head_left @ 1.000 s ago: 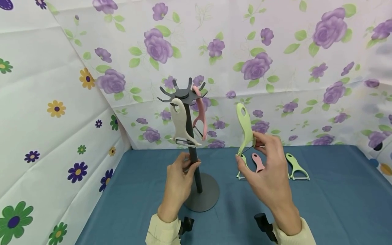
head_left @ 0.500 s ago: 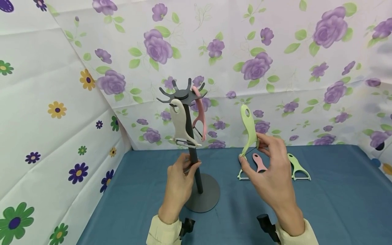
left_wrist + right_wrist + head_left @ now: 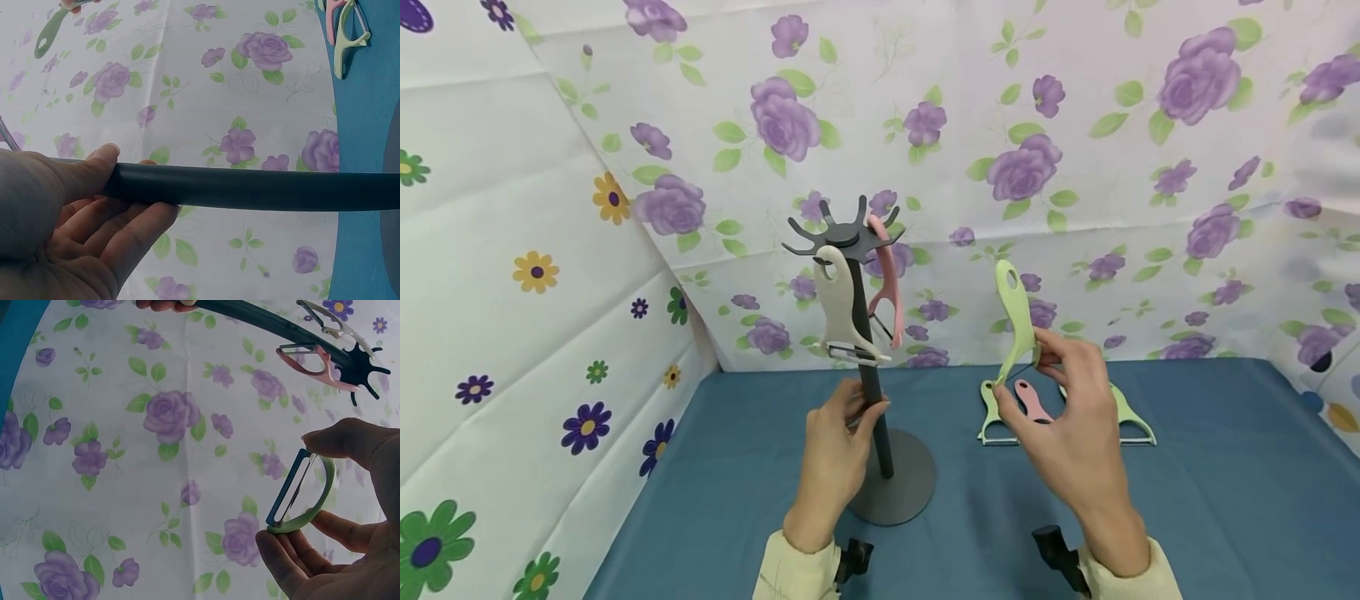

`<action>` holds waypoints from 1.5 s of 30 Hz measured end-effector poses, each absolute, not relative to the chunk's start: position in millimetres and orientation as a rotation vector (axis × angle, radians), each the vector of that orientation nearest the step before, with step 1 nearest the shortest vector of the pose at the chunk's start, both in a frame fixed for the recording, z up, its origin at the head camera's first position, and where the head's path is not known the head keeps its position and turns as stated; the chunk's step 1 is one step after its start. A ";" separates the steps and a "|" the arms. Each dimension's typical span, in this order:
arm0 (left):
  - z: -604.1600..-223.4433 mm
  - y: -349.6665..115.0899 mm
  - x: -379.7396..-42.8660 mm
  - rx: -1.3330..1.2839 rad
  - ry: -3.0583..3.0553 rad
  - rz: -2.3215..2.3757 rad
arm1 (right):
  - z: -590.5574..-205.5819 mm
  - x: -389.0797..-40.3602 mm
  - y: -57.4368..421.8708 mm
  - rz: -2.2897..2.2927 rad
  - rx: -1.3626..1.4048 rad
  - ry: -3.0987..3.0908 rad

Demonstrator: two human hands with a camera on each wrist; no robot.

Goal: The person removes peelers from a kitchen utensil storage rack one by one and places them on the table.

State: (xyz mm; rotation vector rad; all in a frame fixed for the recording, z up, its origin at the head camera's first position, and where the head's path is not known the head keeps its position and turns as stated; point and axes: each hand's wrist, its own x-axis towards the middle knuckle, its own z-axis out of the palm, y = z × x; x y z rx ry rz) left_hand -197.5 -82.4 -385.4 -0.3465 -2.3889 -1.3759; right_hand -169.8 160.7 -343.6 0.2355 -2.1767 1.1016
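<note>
Pinched in right hand [image 3: 1078, 429], right of centre: curved, hole-ended, light-green peeler [image 3: 1019, 315]; gripped in left hand [image 3: 835, 450]: dark pole [image 3: 883, 450].

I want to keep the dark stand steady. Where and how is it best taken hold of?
Probably by the pole, below the hanging cream peeler and pink peeler, from the left with thumb and fingers on opposite sides, as the left hand does. The pole is slim and free of peelers there, while the hooked top branches out and the base lies flat on the table.
</note>
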 end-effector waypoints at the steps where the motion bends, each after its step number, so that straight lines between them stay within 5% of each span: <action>1: -385.5 -82.4 -198.3 -0.351 -2.388 -1.370 | -343.5 -170.2 161.4 1.104 0.236 -2.173; 45: -386.1 -83.0 -199.0 -0.342 -2.389 -1.392 | -347.3 -182.6 193.5 1.077 0.172 -2.182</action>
